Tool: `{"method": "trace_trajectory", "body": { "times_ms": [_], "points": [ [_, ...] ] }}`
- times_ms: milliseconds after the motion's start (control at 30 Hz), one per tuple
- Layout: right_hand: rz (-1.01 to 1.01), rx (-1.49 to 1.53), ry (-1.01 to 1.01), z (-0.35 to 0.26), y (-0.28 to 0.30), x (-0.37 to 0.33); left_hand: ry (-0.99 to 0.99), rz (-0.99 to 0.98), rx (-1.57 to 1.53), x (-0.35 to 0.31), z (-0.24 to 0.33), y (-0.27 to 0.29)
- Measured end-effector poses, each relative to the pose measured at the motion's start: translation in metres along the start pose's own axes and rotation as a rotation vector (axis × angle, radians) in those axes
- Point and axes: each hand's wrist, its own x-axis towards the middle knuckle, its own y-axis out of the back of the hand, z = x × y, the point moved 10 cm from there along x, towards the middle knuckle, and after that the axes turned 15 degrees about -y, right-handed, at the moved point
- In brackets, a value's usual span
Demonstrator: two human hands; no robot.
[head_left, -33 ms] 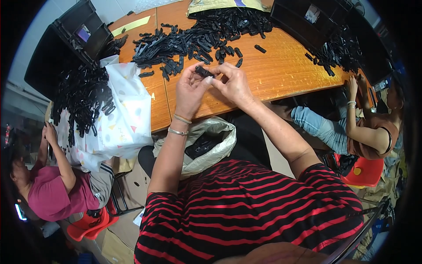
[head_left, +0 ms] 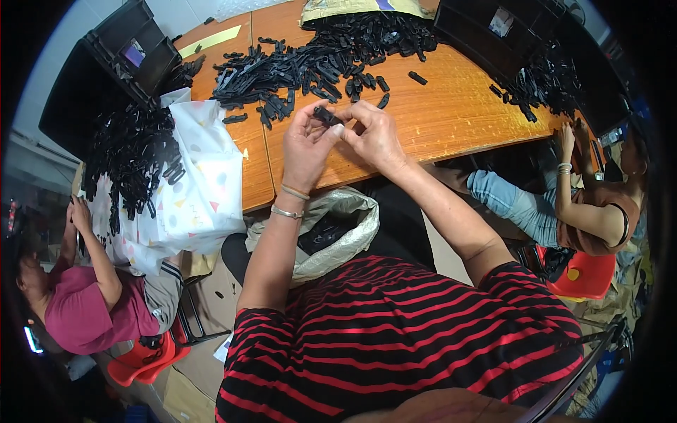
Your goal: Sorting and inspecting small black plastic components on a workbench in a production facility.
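A small black plastic part (head_left: 326, 115) is pinched between my two hands above the front edge of the wooden table. My left hand (head_left: 307, 137) grips its left end between thumb and fingers. Thumb and forefinger of my right hand (head_left: 371, 132) close on its other end. The fingers cover much of the part, so its exact kind cannot be made out. Just beyond my hands lies a long heap of similar black parts (head_left: 303, 70). On my lap, below my hands, an open white woven sack (head_left: 360, 233) has dark pieces inside.
A co-worker (head_left: 99, 303) sits at left by a black heap (head_left: 134, 155) on a white patterned sheet (head_left: 208, 176). Another co-worker (head_left: 592, 211) sits at right, near a black pile (head_left: 546, 81). Black crates (head_left: 486, 35) stand tipped at the back, beside a yellowish sack (head_left: 360, 8).
Nearly everything stays in place. My left wrist has shifted very slightly to the right; both hands keep their pinch on the black part.
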Motion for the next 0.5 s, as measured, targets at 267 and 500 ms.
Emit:
{"method": "trace_trajectory", "body": {
  "times_ms": [267, 500],
  "points": [
    [-0.145, 0.228, -0.180, 0.010, -0.013, -0.007, -0.073, -0.007, 0.214, -0.007, 0.026, -0.002],
    [-0.263, 0.204, -0.253, 0.034, -0.035, -0.009, -0.018, -0.017, 0.087, -0.014, 0.016, 0.001]
  ]
}}
